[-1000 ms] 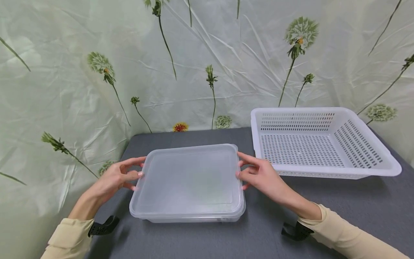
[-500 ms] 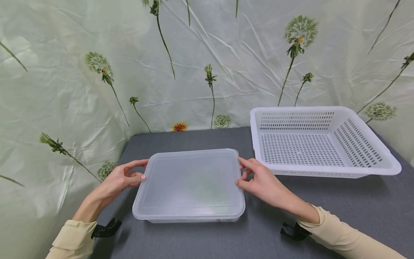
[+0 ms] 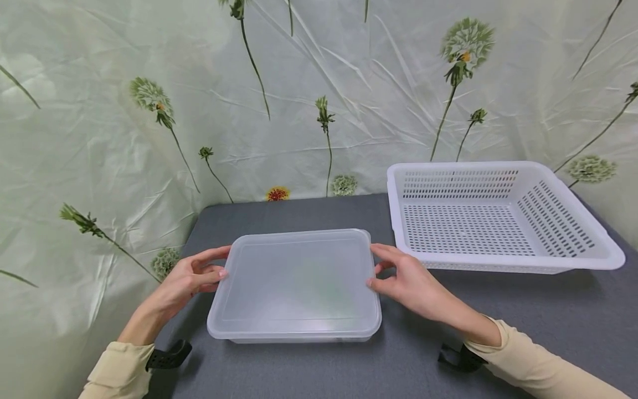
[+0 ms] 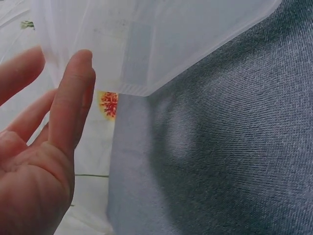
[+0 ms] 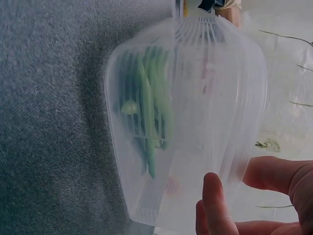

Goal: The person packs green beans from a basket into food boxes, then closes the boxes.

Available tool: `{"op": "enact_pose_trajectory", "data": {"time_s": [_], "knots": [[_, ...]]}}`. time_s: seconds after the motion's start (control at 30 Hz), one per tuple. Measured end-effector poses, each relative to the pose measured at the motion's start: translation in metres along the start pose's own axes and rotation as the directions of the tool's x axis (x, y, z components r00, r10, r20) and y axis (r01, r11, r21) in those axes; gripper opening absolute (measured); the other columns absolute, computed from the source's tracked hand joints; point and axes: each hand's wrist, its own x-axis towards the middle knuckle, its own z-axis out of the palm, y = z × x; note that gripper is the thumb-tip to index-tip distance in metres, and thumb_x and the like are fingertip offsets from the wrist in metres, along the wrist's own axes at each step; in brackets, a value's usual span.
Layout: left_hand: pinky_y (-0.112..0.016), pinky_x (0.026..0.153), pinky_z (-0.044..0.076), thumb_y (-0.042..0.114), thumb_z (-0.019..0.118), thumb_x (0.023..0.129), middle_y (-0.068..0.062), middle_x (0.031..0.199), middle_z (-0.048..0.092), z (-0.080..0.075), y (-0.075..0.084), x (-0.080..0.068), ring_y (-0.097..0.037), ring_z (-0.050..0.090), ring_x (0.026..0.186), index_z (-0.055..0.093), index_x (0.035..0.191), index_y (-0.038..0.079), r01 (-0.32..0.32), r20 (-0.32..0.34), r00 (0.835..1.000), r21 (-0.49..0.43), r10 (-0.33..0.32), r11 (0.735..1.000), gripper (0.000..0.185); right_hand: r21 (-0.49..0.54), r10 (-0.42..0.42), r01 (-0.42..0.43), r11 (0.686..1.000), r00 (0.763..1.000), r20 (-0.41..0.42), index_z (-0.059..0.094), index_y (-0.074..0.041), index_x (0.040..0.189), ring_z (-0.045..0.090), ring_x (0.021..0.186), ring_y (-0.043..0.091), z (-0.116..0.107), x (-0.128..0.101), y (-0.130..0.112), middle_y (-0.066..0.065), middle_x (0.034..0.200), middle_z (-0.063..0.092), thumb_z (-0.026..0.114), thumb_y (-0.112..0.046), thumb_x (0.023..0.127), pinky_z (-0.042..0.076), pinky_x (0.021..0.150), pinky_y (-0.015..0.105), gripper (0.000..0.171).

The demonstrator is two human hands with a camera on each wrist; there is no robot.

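Note:
In the head view a shallow clear plastic box [image 3: 299,339] sits on the grey cloth, covered by a translucent lid [image 3: 299,282]. My left hand [image 3: 186,280] holds the lid's left edge, its thumb at the rim and index finger by the far corner. On the opposite edge, my right hand [image 3: 411,280] has its thumb on the rim and index finger at the far right. The right wrist view shows long green bean-like pods [image 5: 149,107] through the box's wall; the left wrist view shows fingers [image 4: 73,98] beside the wall.
A white perforated basket [image 3: 463,260] stands at the back right, close beyond my right hand. Grey cloth [image 3: 299,371] covers the table. Behind hangs a pale sheet [image 3: 279,111] printed with dandelions. Black straps [image 3: 169,354] sit at both wrists.
The lid's far edge has come down between the first and second frames, and the lid now lies flatter on the box. Both hands have lowered slightly with it.

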Motion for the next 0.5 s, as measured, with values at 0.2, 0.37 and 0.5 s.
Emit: {"op": "enact_pose_trajectory", "data": {"time_s": [0.2,0.37,0.5], "knots": [[-0.038,0.085,0.055,0.009,0.065,0.095,-0.011,0.121,0.066,0.003,-0.002,0.001,-0.021,0.067,0.102,0.039,0.148,0.001,-0.006,-0.023,1.000,0.004,0.006,1.000,0.060,-0.041,-0.046,0.046,0.998,0.999,-0.011,0.043,0.006,0.144,0.062,0.097,0.015,0.001,-0.003,-0.003,0.020,0.151,0.038,0.073,-0.010,0.089,0.053,0.064,0.024,0.065],[-0.045,0.087,0.054,0.018,0.066,0.096,-0.018,0.145,0.045,0.014,0.009,-0.004,-0.031,0.057,0.120,0.039,0.149,0.006,-0.029,-0.087,0.995,0.179,0.045,0.984,0.061,-0.396,-0.285,0.234,0.888,0.956,-0.074,0.053,0.004,0.137,0.064,0.099,0.022,0.010,-0.008,-0.007,0.022,0.146,0.045,0.072,-0.010,0.089,0.056,0.072,0.034,0.053],[-0.060,0.100,0.041,0.029,0.062,0.099,-0.019,0.157,0.025,0.038,0.018,-0.005,-0.042,0.031,0.139,0.038,0.150,0.008,-0.115,-0.087,0.978,0.532,0.189,0.839,0.060,-0.587,-0.469,0.340,0.734,0.880,-0.076,0.058,-0.001,0.134,0.048,0.127,0.034,0.021,-0.005,-0.008,0.018,0.148,0.044,0.069,-0.019,0.092,0.047,0.095,0.049,0.047]]}}
